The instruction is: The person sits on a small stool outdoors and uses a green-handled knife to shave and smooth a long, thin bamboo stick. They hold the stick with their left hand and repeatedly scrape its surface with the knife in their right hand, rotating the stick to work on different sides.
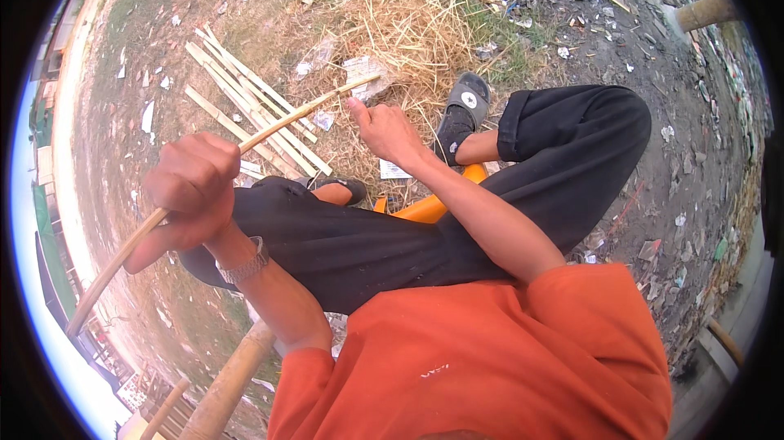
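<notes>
A long, slightly curved bamboo strip (286, 120) runs slantwise across the left side, from low left up to the middle. My left hand (192, 183) is closed round it, and both ends stick out beyond the fist. Close to the strip's far end is my right hand (388, 130), fingers curled and thumb stretched toward the strip. What those fingers hold, if anything, is hidden, and I cannot tell whether the thumb touches the strip. Past my left hand, several pale split bamboo strips (237, 97) lie roughly side by side on the ground.
Beyond my right hand is a heap of dry straw-like shavings (408, 28). My sandalled foot (465, 105) rests beside it. A yellow-orange object (420, 210) shows beneath my legs. Litter covers the dirt at right. Bamboo poles (233, 383) stand at lower left, another pole (706, 11) at upper right.
</notes>
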`<action>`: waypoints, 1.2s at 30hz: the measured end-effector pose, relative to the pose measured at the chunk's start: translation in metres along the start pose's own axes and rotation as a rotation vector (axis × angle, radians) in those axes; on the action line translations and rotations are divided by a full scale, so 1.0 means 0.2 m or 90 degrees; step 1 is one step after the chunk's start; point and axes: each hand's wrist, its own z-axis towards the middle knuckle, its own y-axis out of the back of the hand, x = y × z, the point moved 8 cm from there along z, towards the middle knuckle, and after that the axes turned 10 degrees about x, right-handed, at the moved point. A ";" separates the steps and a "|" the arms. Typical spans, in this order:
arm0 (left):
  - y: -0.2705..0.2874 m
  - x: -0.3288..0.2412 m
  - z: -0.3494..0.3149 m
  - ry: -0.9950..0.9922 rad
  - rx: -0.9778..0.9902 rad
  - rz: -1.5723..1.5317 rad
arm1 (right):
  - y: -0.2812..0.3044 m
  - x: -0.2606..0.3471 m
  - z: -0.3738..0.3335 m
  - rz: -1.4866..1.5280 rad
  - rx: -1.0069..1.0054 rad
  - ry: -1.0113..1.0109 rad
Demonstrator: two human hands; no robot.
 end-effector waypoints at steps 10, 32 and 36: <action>-0.03 0.00 0.01 -0.004 0.010 0.015 | 0.00 0.00 0.01 -0.013 -0.037 0.034; 0.06 -0.01 -0.02 -0.012 -0.058 0.033 | 0.08 0.07 -0.10 0.111 -0.139 0.280; 0.04 0.00 0.01 -0.003 -0.043 0.022 | -0.03 -0.13 0.07 0.017 -0.047 0.039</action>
